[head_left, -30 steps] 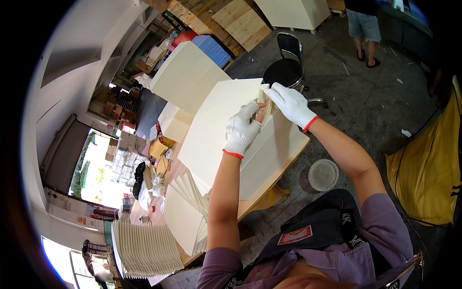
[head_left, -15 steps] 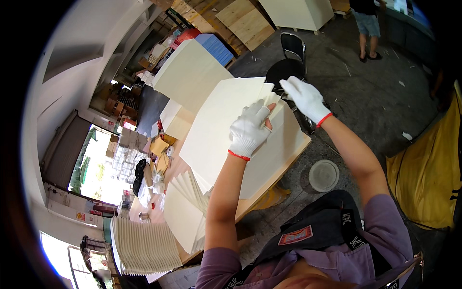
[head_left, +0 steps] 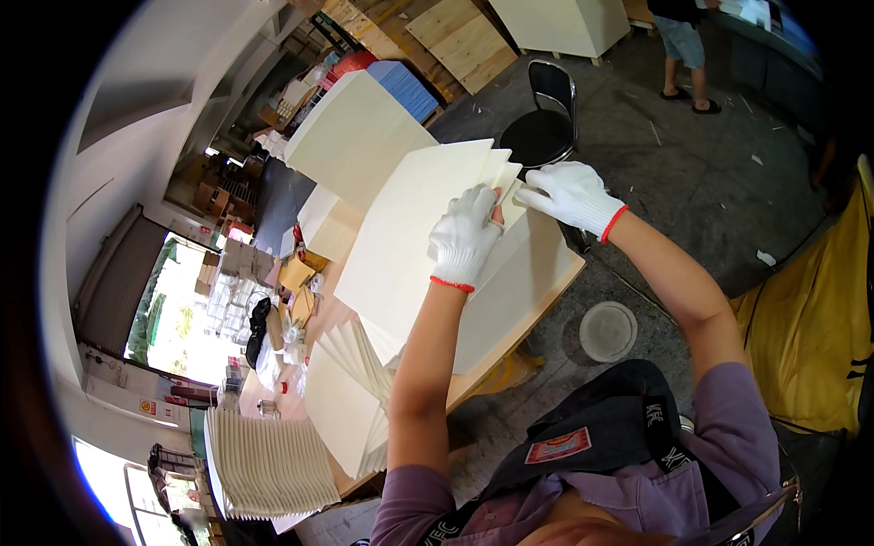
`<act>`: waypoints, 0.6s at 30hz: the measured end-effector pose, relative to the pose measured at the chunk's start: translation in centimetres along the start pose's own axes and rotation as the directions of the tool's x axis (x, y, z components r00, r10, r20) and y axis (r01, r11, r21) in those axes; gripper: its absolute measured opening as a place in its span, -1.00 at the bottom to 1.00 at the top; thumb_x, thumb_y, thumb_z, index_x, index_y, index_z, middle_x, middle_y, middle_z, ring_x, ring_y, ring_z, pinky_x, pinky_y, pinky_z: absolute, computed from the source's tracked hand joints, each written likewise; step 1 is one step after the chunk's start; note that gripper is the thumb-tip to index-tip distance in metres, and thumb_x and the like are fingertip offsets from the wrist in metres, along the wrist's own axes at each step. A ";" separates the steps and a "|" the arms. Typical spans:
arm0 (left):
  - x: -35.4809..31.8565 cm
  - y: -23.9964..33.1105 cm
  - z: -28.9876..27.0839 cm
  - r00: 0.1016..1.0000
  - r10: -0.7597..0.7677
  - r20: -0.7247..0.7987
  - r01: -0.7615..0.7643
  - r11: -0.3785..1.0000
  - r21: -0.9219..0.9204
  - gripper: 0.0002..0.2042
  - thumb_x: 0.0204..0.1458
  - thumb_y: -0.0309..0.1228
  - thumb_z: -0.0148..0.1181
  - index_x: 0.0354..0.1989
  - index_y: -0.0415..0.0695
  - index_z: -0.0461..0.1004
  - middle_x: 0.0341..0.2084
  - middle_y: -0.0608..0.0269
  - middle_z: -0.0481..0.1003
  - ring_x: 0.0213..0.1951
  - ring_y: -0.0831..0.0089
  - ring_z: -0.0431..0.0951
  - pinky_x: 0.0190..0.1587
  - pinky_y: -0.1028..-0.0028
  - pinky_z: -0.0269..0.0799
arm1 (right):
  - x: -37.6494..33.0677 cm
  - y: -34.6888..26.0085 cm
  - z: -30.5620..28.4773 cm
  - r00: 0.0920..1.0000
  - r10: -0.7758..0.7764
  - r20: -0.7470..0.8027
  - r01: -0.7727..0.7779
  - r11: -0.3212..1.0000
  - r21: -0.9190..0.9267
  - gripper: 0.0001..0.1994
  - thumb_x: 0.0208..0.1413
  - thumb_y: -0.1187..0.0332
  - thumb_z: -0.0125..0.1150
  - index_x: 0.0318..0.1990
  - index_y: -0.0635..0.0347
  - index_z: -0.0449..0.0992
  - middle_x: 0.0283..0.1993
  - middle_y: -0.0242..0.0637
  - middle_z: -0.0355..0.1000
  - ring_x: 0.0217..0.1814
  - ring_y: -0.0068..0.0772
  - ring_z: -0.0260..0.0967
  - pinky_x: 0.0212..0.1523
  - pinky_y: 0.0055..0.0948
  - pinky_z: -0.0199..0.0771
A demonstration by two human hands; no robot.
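The cream sheets point(head_left: 401, 232) lie on the table point(head_left: 462, 389), long axis running lower left to upper right, corners fanned at the upper right. The left hand point(head_left: 466, 237) is the nearer, resting on top; its fingers bend at the right edge, grip indeterminable. The right hand point(head_left: 574, 196) sits just beside the fanned corners, fingers part-curled; contact cannot be confirmed. Beyond stands a black chair point(head_left: 535, 136).

The left arm point(head_left: 432, 341) reached forward nearly straight, its gloved left hand point(head_left: 466, 235) back-up with bare skin showing beside the thumb, while the right arm point(head_left: 674, 264) bent at the elbow point(head_left: 715, 314), its gloved right hand point(head_left: 572, 197) pointing leftward, fingers point(head_left: 539, 180) curled, just beside the other.
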State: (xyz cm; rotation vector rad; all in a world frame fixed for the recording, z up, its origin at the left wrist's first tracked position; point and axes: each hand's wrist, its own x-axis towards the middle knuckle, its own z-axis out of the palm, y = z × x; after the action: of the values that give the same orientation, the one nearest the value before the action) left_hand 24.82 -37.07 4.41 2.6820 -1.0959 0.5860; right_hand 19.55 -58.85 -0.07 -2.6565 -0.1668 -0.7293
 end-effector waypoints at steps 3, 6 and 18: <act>1.5 -1.0 1.3 0.999 -0.045 0.004 0.045 0.999 0.030 -0.76 0.21 -0.24 0.25 0.04 0.14 0.59 -0.03 0.25 0.64 -0.07 0.12 0.66 -0.07 0.12 0.61 | 1.2 -0.2 -0.4 0.979 -0.175 -0.106 0.162 0.979 -0.122 -0.61 0.31 -0.07 0.16 -0.33 0.03 0.60 -0.38 -0.21 0.58 -0.28 -0.13 0.59 -0.25 -0.09 0.54; 1.9 -1.0 1.2 0.996 -0.083 0.035 0.083 0.997 -0.001 -0.75 0.22 -0.24 0.26 0.06 0.14 0.59 -0.05 0.23 0.64 -0.07 0.10 0.66 -0.05 0.15 0.60 | 2.4 -1.2 -1.1 0.959 -0.244 -0.142 0.227 0.966 -0.127 -0.64 0.30 -0.03 0.20 -0.36 0.02 0.60 -0.41 -0.23 0.57 -0.28 -0.18 0.61 -0.22 -0.12 0.56; -0.9 -0.5 -1.8 0.958 -0.176 0.226 0.263 0.853 -0.450 -0.68 0.24 -0.34 0.31 0.16 -0.02 0.64 0.15 0.21 0.65 0.08 0.30 0.69 0.12 0.35 0.54 | 1.7 -2.8 1.7 0.940 0.341 0.025 -0.285 0.742 0.606 -0.49 0.44 -0.11 -0.05 0.16 0.09 0.60 0.00 -0.01 0.62 0.07 0.11 0.56 0.06 -0.08 0.49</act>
State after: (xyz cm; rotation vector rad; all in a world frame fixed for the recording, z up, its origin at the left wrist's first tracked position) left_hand 24.04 -35.61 5.68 2.3962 -0.8149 0.0208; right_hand 21.24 -55.61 0.33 -1.9623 0.0701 -0.5572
